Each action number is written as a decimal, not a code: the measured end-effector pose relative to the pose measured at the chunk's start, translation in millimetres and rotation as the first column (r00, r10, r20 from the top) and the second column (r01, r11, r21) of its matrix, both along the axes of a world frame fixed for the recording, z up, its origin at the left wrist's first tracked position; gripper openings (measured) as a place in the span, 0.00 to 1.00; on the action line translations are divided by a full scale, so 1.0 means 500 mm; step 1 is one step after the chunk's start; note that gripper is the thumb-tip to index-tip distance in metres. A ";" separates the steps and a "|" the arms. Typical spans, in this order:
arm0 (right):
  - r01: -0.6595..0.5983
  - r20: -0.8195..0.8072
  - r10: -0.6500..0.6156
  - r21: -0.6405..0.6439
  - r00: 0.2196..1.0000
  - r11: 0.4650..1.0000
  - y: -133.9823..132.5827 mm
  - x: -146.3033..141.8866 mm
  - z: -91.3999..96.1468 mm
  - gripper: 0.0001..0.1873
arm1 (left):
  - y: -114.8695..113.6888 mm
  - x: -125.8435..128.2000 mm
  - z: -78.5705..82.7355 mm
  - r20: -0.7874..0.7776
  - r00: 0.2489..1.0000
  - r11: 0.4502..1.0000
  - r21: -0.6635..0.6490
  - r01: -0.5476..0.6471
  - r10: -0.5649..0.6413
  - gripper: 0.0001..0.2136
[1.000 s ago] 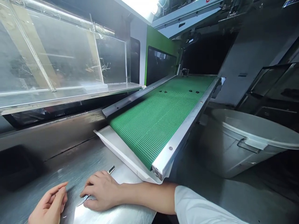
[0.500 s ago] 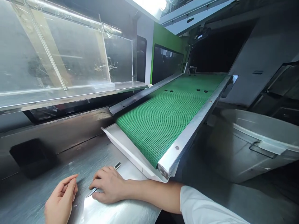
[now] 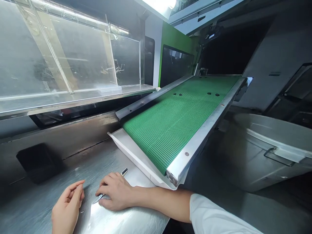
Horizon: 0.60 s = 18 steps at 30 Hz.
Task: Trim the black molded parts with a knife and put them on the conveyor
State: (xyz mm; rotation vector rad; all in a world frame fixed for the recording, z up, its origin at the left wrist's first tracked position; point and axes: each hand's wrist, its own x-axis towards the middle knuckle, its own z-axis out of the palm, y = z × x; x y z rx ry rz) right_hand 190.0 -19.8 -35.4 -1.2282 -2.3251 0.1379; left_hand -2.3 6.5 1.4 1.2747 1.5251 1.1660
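At the near left, a person's left hand (image 3: 68, 206) hovers at the bench (image 3: 95, 162), its grip closed, thumb and fingertips together; whether anything small is pinched there cannot be told. Just right of it, the right hand (image 3: 115, 191) reaches in from the right, below a white sleeve (image 3: 212, 211), palm down. Its grip is closed around a slim metal tool (image 3: 124, 171), which runs slantwise under the palm: the pointed near end shows between thumb and fingers, towards the left hand, and the far end pokes out past the knuckles. The hands are near each other, not touching. Farther left is a black box (image 3: 36, 161). Beyond the right hand, a white tray (image 3: 122, 139) lies under the end of a green belt (image 3: 168, 130). A pale bin (image 3: 255, 165) stands right of the belt. Farther up the belt are small black parts (image 3: 180, 94), with clear panels (image 3: 85, 61) at far left.
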 end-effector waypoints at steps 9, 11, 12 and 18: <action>0.002 0.008 -0.002 0.006 1.000 1.000 0.000 0.001 -0.002 0.14 | -0.003 0.005 0.008 0.011 1.000 1.000 -0.016 -0.006 0.006 0.35; 0.002 0.015 -0.002 0.004 1.000 1.000 0.000 0.001 -0.003 0.14 | -0.004 0.005 0.009 0.020 1.000 1.000 -0.019 -0.007 0.007 0.35; 0.003 0.019 -0.003 0.002 1.000 1.000 0.000 0.001 -0.003 0.14 | -0.004 0.005 0.008 0.020 1.000 1.000 -0.019 -0.006 0.006 0.35; 0.006 0.042 -0.007 0.003 0.999 1.000 0.000 0.000 -0.001 0.16 | 0.000 0.003 0.002 0.023 1.000 1.000 -0.006 -0.001 0.001 0.35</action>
